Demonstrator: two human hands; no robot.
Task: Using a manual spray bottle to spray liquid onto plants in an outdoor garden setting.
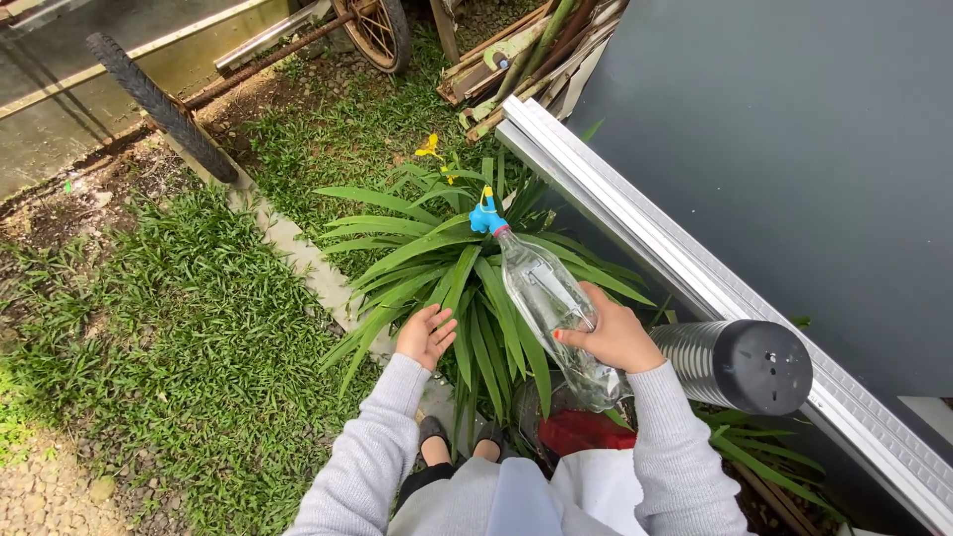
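My right hand [611,335] grips a clear plastic bottle [549,298] with a blue spray nozzle [485,214], tilted so the nozzle points away over a green plant [452,268] with long strap leaves. My left hand [427,335] is open, palm up, touching the leaves on the plant's left side. A yellow flower [429,147] rises behind the plant. Both arms wear grey sleeves.
A black ribbed pot [740,365] lies on a metal rail [675,268] along a dark grey wall at the right. Grass [179,318] spreads left, with a concrete strip [298,253]. A tyre [159,104], a wheel [377,30] and stacked wood [526,50] lie beyond.
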